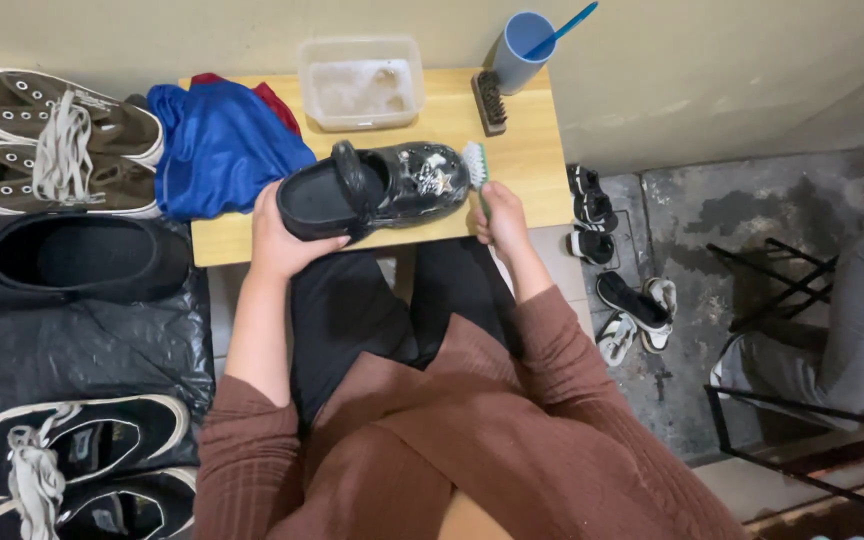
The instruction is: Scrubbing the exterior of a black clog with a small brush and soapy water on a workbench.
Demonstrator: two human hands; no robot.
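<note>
My left hand [277, 238] grips the heel end of a black clog [377, 186] with white soapy patches, holding it over the front edge of a small wooden table [532, 160]. In my right hand [500, 220] is a green-handled brush [476, 166], its white bristles touching the toe of the clog.
On the table stand a clear plastic tub [360, 84] of cloudy water, a blue cloth [220, 145], a dark brush [489, 103] and a blue cup [520, 50]. Brown sneakers [47, 140], a second black clog [72, 258] and black sneakers [72, 465] lie left. Sandals [632, 305] lie right.
</note>
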